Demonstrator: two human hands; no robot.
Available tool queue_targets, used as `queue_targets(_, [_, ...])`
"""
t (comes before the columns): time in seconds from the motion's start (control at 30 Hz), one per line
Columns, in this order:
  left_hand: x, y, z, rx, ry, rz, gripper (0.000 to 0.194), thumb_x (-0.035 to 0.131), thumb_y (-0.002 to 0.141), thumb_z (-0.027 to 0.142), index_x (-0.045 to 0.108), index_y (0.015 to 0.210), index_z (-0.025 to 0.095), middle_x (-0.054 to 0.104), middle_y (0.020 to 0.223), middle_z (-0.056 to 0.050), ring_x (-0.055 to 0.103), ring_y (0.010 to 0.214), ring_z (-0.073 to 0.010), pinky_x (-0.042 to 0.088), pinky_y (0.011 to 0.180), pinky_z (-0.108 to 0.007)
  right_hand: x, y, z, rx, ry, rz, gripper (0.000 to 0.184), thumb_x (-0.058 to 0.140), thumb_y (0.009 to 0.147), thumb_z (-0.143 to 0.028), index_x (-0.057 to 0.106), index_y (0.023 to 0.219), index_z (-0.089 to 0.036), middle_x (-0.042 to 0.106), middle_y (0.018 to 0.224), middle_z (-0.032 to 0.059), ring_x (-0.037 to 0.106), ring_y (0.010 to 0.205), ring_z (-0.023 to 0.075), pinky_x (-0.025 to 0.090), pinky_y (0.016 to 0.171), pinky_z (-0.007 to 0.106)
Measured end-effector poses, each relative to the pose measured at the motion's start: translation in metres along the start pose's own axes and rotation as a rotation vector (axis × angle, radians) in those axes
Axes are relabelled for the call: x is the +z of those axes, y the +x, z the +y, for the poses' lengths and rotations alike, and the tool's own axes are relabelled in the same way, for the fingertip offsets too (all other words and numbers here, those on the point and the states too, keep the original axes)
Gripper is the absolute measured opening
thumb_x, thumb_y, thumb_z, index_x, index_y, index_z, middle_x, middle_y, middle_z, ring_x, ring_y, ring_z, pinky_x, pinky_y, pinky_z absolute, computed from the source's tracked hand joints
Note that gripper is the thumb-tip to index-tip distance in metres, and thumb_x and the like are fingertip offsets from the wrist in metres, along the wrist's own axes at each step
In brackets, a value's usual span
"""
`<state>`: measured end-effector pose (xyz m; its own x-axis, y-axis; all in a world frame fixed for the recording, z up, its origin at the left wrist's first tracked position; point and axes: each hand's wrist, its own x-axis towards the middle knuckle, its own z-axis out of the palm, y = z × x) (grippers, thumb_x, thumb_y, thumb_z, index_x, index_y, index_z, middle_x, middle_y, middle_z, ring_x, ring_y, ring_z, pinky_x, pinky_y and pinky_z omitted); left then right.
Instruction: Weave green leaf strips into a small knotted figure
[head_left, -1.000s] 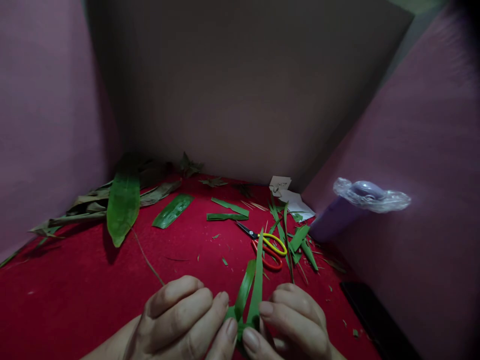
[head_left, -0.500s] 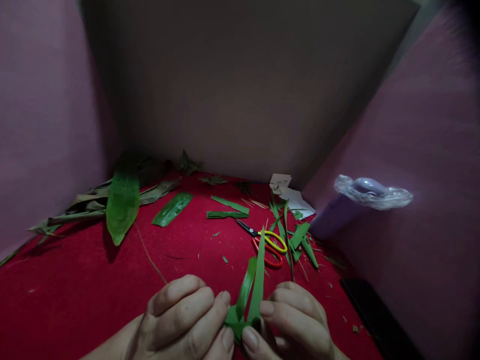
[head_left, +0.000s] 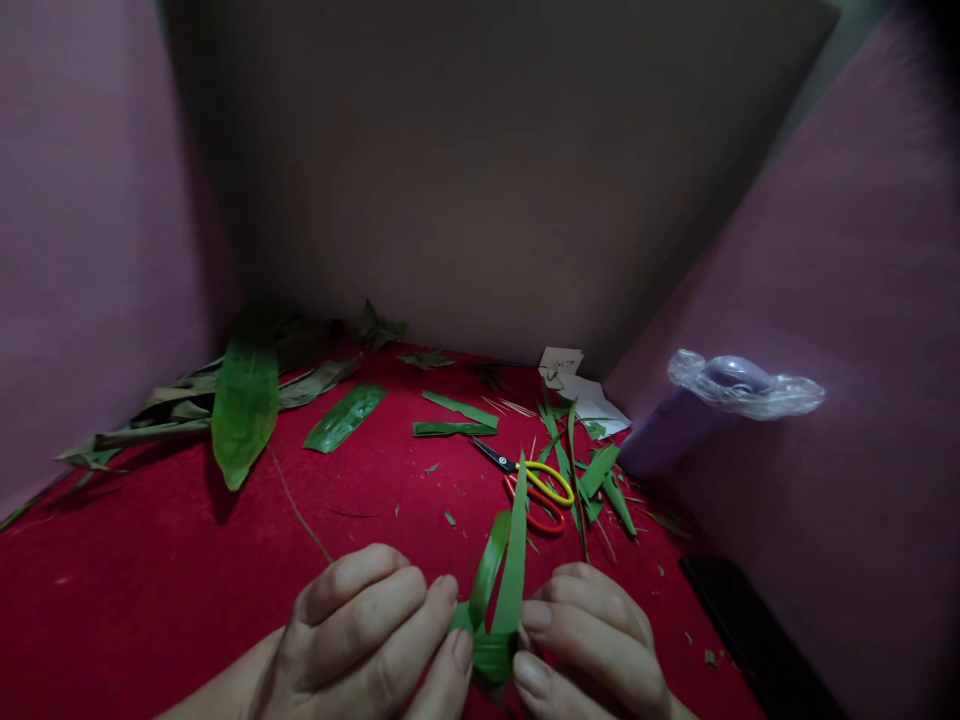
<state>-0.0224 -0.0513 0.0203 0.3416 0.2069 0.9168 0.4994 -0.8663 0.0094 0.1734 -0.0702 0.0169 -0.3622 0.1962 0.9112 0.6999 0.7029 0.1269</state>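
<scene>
A folded green leaf strip is held at the bottom centre, low over the red cloth. My left hand pinches its left side between thumb and fingers. On the other side, my right hand grips the right edge with thumb and forefinger. Two ends of the leaf rise from the folded part: a curved loop-like one and a long pointed one. Just beyond the pointed tip lie scissors with one yellow and one red handle. The underside of the folded leaf is hidden.
Cut leaf strips and leaf scraps lie around the scissors. A broad leaf rests at left on dry leaves. White paper, a purple bottle-like object with clear plastic and a black flat object stand or lie at right.
My right thumb has moved right, off the front of the fold, and a ribbed band of leaf now shows there. The upright pointed end has shifted slightly left.
</scene>
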Motion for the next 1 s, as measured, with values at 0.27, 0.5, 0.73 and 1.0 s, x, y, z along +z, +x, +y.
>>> queue_targets(0.27, [-0.001, 0.002, -0.001, 0.021, 0.002, -0.026, 0.033, 0.038, 0.089, 0.008, 0.065, 0.079, 0.025, 0.073, 0.080, 0.002, 0.064, 0.085, -0.0141, 0.047, 0.086, -0.033, 0.008, 0.000, 0.001, -0.024, 0.017, 0.023, 0.011, 0.064, 0.072, -0.015, 0.062, 0.068, -0.025, 0.054, 0.089, -0.0039, 0.055, 0.076, 0.0095, 0.049, 0.072, 0.027])
queue_targets(0.5, [-0.006, -0.009, -0.015, 0.023, -0.018, -0.126, 0.031, 0.033, 0.092, 0.018, 0.064, 0.094, 0.024, 0.072, 0.091, -0.001, 0.061, 0.093, -0.0166, 0.046, 0.089, -0.037, 0.009, -0.011, 0.000, 0.067, -0.003, 0.076, 0.012, 0.064, 0.072, -0.012, 0.060, 0.079, -0.022, 0.059, 0.097, -0.0004, 0.059, 0.082, 0.0126, 0.053, 0.072, 0.030])
queue_targets(0.73, [-0.003, -0.018, -0.034, 0.107, -0.072, -0.224, 0.026, 0.049, 0.081, 0.009, 0.060, 0.104, 0.017, 0.071, 0.097, -0.003, 0.057, 0.101, -0.0182, 0.038, 0.096, -0.039, 0.015, -0.007, 0.001, 0.169, 0.067, 0.057, 0.021, 0.059, 0.075, -0.010, 0.061, 0.095, -0.015, 0.060, 0.098, 0.0067, 0.061, 0.087, 0.0163, 0.055, 0.066, 0.028])
queue_targets(1.0, [0.006, -0.004, -0.025, -0.017, -0.128, -0.143, 0.017, 0.053, 0.081, 0.009, 0.062, 0.093, 0.016, 0.072, 0.082, -0.002, 0.061, 0.083, -0.0156, 0.046, 0.084, -0.033, 0.020, 0.005, 0.004, 0.141, 0.181, 0.011, 0.024, 0.054, 0.075, -0.005, 0.059, 0.098, -0.009, 0.063, 0.089, 0.0098, 0.061, 0.082, 0.0169, 0.055, 0.064, 0.029])
